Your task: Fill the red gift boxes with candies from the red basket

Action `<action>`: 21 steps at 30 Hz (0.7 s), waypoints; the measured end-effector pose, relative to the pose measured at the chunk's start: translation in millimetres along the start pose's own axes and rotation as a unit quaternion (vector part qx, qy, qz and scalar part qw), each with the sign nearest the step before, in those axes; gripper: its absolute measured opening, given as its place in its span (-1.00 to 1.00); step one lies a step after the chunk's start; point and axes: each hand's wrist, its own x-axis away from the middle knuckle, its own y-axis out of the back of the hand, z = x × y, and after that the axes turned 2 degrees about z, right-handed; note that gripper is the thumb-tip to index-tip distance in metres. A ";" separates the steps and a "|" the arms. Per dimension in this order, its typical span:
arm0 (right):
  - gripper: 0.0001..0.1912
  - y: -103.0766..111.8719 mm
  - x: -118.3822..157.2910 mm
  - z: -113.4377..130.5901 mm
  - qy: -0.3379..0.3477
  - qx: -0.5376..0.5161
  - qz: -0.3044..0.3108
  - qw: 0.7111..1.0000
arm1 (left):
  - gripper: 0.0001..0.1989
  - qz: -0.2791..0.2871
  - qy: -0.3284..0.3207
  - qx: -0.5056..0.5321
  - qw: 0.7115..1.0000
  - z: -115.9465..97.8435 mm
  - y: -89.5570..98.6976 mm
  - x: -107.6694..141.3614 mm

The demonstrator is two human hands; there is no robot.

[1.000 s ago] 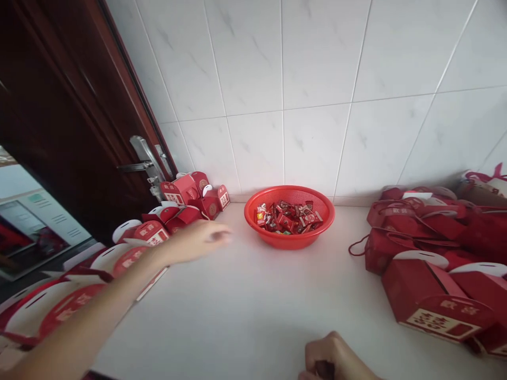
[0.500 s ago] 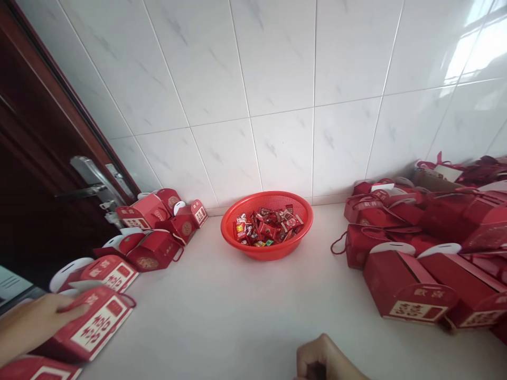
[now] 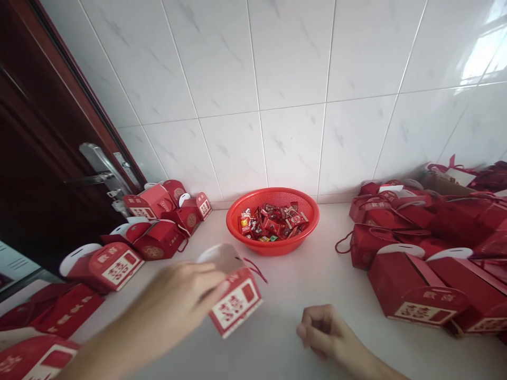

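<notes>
My left hand [image 3: 194, 295] grips a red candy box [image 3: 236, 305] by its upper edge, thumb on the near side. The box tilts above the white tabletop; its pale top flap stands up, a dark red cord loop hangs at its right, and a cream label with red characters faces me. To the right, my right hand [image 3: 322, 332] rests low over the tabletop with fingers curled in and thumb tucked close; nothing shows in it. Behind both hands stands a red plastic basket [image 3: 277, 246] with small wrapped sweets [image 3: 273, 224] inside.
Several red boxes [image 3: 156, 240] line the left side by a dark door [image 3: 47, 126] with a metal handle. Many more red boxes [image 3: 412, 285] crowd the right side, some stacked behind. A white tiled wall [image 3: 289, 148] closes off the back.
My left hand has carried the box from the left row rightward to the middle, in front of the basket. My right hand has come further into view, its fingers curled.
</notes>
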 end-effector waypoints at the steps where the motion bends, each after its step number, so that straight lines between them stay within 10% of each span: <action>1: -0.36 2.9 -1.4 5.8 0.013 0.000 -0.019 1.000 | -0.63 -0.003 -0.064 -0.026 0.998 -15.2 -10.2 -9.5; 10: -0.38 25.6 -1.9 42.0 0.110 0.053 -0.207 0.971 | -0.77 -0.064 -0.243 -0.041 0.967 -74.1 -90.8 -44.2; 21: -0.43 22.9 0.5 37.0 0.044 -0.115 -0.111 0.986 | -0.72 -0.005 -0.101 0.232 0.967 -56.0 -60.7 -46.6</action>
